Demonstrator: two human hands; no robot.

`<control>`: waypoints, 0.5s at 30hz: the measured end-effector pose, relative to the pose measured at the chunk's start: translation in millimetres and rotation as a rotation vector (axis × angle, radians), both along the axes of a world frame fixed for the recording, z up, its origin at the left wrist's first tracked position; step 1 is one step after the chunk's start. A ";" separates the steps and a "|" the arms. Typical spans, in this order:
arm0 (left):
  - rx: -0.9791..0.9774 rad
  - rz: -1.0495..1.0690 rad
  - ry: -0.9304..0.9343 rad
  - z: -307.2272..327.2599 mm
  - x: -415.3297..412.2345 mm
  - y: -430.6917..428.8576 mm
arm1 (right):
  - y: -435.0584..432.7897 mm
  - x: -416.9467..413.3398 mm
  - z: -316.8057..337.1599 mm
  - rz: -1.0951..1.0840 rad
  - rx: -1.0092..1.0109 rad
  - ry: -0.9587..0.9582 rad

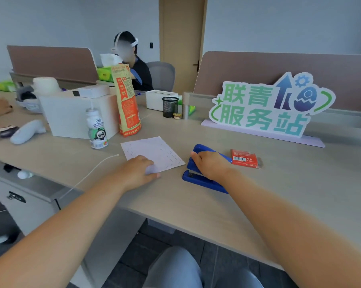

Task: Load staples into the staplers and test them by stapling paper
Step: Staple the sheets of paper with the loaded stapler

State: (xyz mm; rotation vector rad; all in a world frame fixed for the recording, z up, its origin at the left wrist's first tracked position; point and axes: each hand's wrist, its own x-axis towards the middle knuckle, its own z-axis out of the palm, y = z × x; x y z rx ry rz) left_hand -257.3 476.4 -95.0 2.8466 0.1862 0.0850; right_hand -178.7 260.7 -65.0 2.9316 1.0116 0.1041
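Two forearms reach over the tabletop [196, 215]: the left hand [140, 169] rests loose on the paper [154, 151], the right hand [210, 165] grips the blue stapler [204, 182] beside a red staple box [245, 159].

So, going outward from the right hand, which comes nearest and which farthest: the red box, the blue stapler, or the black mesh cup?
1. blue stapler: directly under the right hand, which rests on it.
2. red box: on the desk just right of the hand.
3. black mesh cup: far back on the desk, towards the left.
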 end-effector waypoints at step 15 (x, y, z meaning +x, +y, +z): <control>0.238 0.067 -0.249 4.4 -5.0 -0.7 | 32.1 -8.1 -3.9 -0.012 0.259 0.108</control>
